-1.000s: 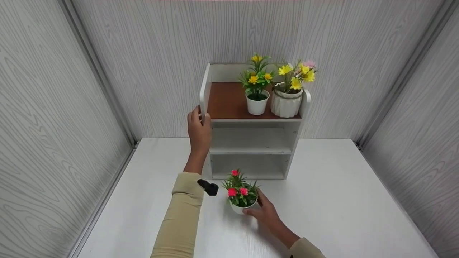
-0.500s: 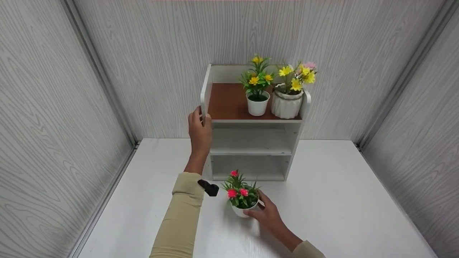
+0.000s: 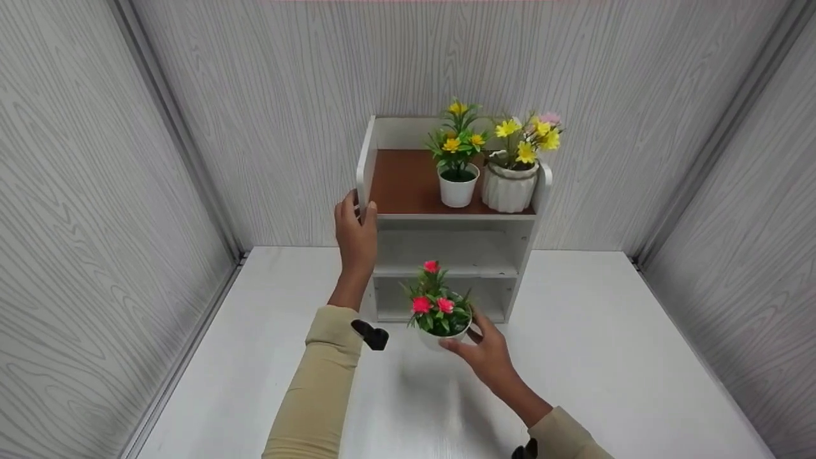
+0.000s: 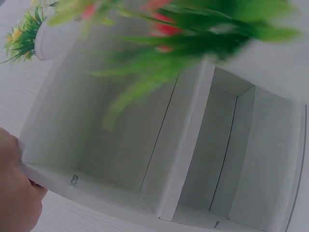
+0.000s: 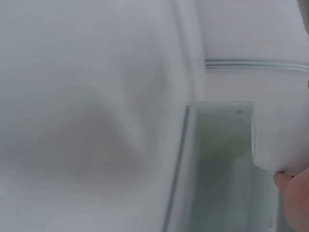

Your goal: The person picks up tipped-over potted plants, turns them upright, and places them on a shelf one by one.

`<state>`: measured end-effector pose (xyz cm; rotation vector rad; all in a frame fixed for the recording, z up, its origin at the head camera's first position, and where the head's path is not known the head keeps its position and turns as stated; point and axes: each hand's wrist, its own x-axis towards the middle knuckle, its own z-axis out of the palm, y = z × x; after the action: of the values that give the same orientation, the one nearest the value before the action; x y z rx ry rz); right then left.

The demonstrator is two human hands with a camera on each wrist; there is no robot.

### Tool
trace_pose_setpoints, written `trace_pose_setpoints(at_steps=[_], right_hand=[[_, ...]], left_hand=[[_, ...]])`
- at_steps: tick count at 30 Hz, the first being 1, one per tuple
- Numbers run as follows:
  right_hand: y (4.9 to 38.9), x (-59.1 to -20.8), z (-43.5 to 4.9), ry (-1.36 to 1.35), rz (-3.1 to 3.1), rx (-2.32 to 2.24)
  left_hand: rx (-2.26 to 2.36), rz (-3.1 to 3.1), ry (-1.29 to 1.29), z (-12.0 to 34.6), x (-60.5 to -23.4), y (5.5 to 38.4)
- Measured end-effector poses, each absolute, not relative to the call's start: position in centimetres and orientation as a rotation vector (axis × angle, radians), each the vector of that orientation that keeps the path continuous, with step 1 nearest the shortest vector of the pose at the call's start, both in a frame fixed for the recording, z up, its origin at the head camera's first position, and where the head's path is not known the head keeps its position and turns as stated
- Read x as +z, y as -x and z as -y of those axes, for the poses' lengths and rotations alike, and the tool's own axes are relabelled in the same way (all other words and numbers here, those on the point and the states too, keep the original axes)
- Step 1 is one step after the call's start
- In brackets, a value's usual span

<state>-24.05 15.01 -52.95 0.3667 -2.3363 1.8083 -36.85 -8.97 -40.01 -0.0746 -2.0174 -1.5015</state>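
My right hand grips the white pot of an artificial plant with pinkish-red flowers and green leaves. It is held above the table in front of the lower compartments of a small white shelf; its shadow falls on the table below. In the right wrist view the white pot shows at the right edge with a fingertip against it. My left hand holds the front edge of the shelf's left side panel, thumb on the inner side. The left wrist view has blurred leaves across the compartments.
On the shelf's brown top board stand a white pot with orange-yellow flowers and, right of it, a ribbed cream pot with yellow and pink flowers. The white table is enclosed by grey wood-grain walls.
My right hand has lifted the red-flowered potted plant off the table, raising it toward the shelf and slightly right. The left hand has stayed on the shelf's side panel.
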Motion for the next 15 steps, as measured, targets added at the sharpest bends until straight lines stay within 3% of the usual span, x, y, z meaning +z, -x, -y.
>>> trace_pose_setpoints(at_steps=[15], right_hand=[[26.4, -42.0, -11.5, -0.553, 2.186, 1.615]], left_hand=[[-1.504, 2.028, 0.067, 9.2, -40.2, 37.2]])
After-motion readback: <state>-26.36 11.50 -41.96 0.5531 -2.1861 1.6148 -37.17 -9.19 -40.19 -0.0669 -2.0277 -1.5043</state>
